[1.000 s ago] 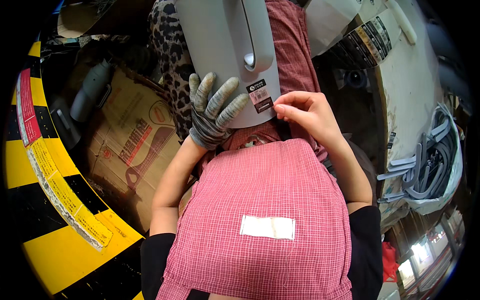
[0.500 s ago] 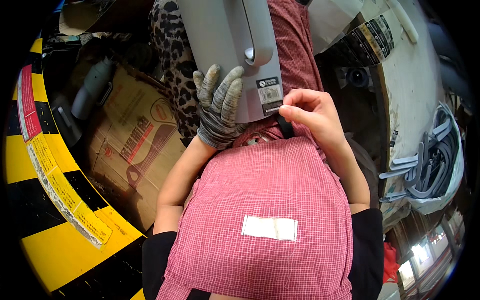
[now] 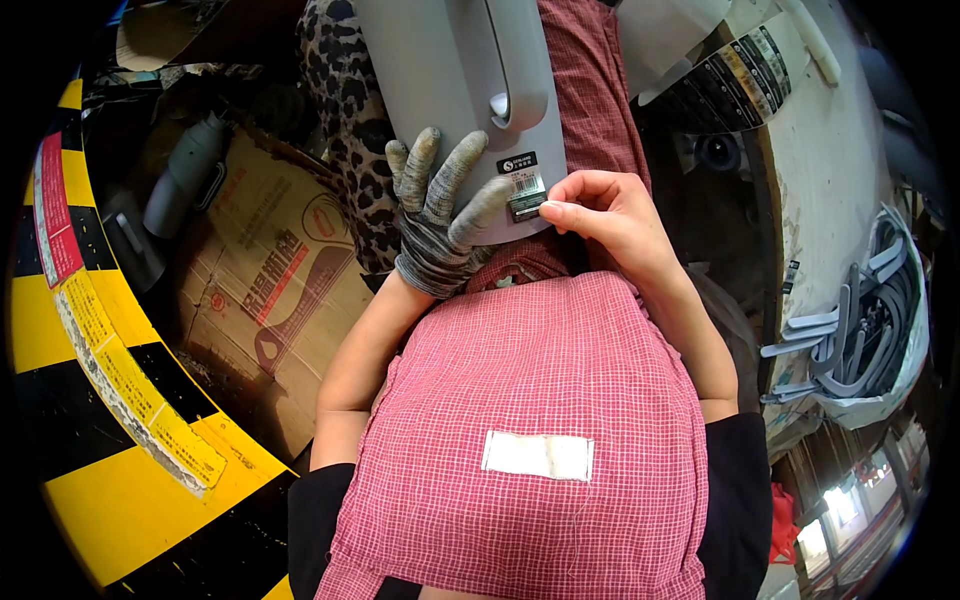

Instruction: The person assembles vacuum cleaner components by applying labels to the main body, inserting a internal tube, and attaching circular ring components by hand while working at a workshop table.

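Note:
A grey plastic jug (image 3: 425,75) with a long looped handle (image 3: 515,70) lies across my lap, its lower end toward me. Near that end is a black-and-white sticker label (image 3: 526,183) with a barcode. My right hand (image 3: 605,215), bare, pinches the label's lower right corner between thumb and forefinger. My left hand (image 3: 440,205) wears a grey knit glove with stained fingertips. Its fingers are spread flat against the jug, and the thumb reaches to the label's left edge. Whether the whole label touches the jug, I cannot tell.
At right, a pale worktop (image 3: 825,170) carries a sheet of labels (image 3: 745,80) and a bag of grey handles (image 3: 860,330). To the left lie a flattened cardboard box (image 3: 270,280), another grey jug (image 3: 185,175) and a yellow-black striped edge (image 3: 110,400).
My right hand has shifted slightly left with the label, which now sits further in on the jug. My left thumb has swung out from the other fingers to the label.

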`<action>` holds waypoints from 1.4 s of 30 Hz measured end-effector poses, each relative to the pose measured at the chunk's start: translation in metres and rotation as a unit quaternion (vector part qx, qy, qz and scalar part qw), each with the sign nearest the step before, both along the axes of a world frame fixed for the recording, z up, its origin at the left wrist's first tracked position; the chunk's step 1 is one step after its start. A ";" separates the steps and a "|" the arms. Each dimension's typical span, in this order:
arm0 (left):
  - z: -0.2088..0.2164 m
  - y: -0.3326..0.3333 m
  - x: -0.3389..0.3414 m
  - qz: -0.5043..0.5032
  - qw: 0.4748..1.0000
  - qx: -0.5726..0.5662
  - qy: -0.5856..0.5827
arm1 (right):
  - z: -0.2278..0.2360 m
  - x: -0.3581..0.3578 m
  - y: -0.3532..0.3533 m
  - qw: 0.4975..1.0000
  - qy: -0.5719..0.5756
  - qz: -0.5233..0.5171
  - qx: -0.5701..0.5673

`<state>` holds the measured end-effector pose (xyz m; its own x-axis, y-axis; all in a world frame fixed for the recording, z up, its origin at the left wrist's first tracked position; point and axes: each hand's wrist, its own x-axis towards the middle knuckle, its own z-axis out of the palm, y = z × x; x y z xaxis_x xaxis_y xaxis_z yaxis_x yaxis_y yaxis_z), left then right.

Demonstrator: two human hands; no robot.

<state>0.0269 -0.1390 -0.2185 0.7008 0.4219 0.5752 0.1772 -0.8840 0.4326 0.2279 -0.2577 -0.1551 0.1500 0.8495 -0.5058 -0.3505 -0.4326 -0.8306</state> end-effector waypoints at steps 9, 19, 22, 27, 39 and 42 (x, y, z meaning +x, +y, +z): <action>0.006 0.000 0.001 0.039 0.991 0.077 0.098 | -0.006 0.002 0.002 0.999 -0.005 0.022 -0.034; 0.004 -0.005 -0.001 0.042 0.992 0.036 0.111 | -0.008 0.000 -0.002 1.000 0.001 0.016 -0.006; 0.007 -0.002 0.001 0.039 0.992 0.077 0.094 | -0.006 0.003 -0.005 0.999 0.006 0.040 -0.024; 0.002 0.001 -0.002 0.048 0.988 0.098 0.112 | -0.007 0.009 -0.020 0.993 0.029 0.096 -0.057; -0.001 -0.007 -0.013 -0.018 0.974 0.148 0.168 | -0.031 -0.010 -0.021 0.985 -0.038 -0.144 0.087; -0.009 0.011 -0.026 -0.036 0.970 0.175 0.168 | -0.030 -0.004 0.005 0.934 -0.288 -0.102 0.186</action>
